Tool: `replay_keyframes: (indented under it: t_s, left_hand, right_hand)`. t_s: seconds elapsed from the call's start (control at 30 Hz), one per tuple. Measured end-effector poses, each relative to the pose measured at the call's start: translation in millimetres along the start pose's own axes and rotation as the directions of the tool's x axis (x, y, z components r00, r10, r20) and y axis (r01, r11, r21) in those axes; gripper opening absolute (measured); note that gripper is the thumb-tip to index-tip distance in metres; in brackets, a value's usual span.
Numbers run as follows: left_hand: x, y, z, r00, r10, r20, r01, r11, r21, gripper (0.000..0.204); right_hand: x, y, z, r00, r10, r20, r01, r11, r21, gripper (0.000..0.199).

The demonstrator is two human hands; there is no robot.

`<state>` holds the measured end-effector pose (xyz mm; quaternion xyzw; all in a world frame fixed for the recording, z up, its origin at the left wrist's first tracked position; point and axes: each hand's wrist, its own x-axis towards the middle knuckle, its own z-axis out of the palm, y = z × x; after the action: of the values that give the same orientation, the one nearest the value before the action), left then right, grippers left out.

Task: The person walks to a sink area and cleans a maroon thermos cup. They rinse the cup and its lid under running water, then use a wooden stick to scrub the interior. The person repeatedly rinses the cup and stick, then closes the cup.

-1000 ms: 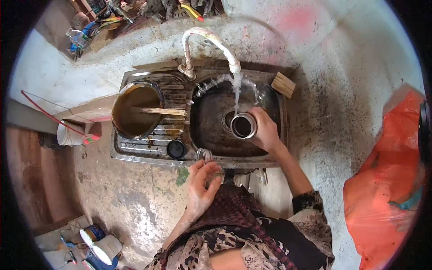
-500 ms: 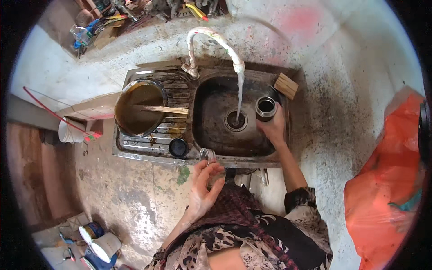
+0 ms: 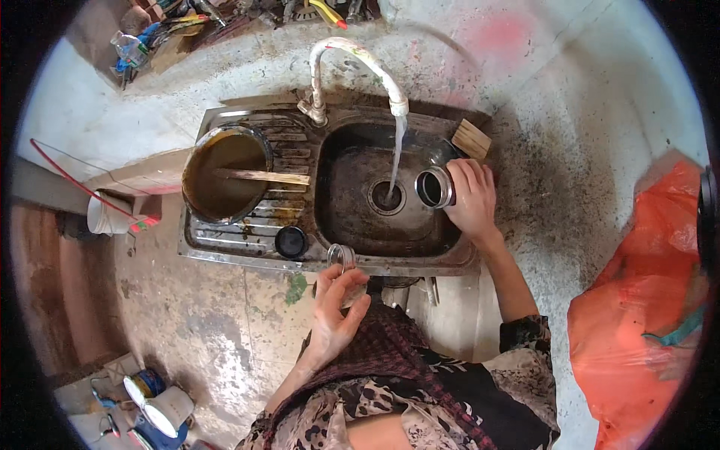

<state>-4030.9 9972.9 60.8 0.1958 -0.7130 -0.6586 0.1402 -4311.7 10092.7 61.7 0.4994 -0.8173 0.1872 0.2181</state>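
My right hand [image 3: 474, 199] is wrapped round a dark flask with a steel rim [image 3: 430, 188] at the right side of the sink basin [image 3: 352, 232]. The flask is tipped on its side, its mouth facing left toward the water. A stream of water [image 3: 397, 146] runs from the white curved tap [image 3: 395, 94] into the drain [image 3: 387, 198]. My left hand [image 3: 339, 307] holds a clear, see-through jar or cup [image 3: 342, 256] at the sink's front edge; its lower part is hidden by my fingers. Near it, a round black lid [image 3: 291, 242] lies on the drainboard.
On the ribbed drainboard [image 3: 232, 244] stands a bucket of brown liquid [image 3: 225, 161] with a wooden stick [image 3: 266, 177] across it. A wood block [image 3: 472, 139] sits at the sink's back right corner. An orange plastic sheet [image 3: 619, 330] hangs at the right.
My right hand has turned the flask from nearly upright onto its side, its mouth now toward the stream. My left hand stays about where it was with the clear jar. The view has shifted slightly.
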Motion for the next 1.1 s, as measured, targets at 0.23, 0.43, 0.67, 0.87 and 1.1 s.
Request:
replay_keyframes:
  t_s: [0.23, 0.43, 0.67, 0.87, 1.1]
  left_hand:
    - [-3.7, -2.0, -3.6, 1.0, 0.008, -0.011, -0.008, 1.0, -0.022, 0.037]
    - [-5.5, 1.6, -2.0, 0.995, 0.016, -0.097, -0.023, 0.997, -0.07, 0.034]
    - [-6.4, 1.4, -4.8, 0.996, 0.01, -0.093, -0.015, 0.998, -0.054, 0.035]
    - [-4.6, 5.8, -2.1, 0.995, -0.013, -0.1, 0.005, 0.997, -0.076, 0.036]
    - [-2.5, 1.5, -1.9, 0.999, 0.033, -0.04, -0.032, 0.999, 0.028, 0.034]
  right_hand:
    - [9.5, 41.4, -12.8, 0.944, -0.244, 0.222, 0.323, 0.825, -0.464, 0.035]
    - [14.6, 68.2, -21.0, 0.91, -0.225, 0.348, 0.397, 0.714, -0.577, 0.037]
    - [12.7, 74.2, -27.5, 0.944, -0.166, 0.284, 0.308, 0.745, -0.591, 0.048]
    - [8.9, 24.5, -45.1, 0.98, 0.169, 0.108, -0.182, 0.977, 0.116, 0.078]
    - [0.0, -23.1, -53.7, 0.978, 0.195, 0.074, -0.196, 0.741, 0.643, 0.072]
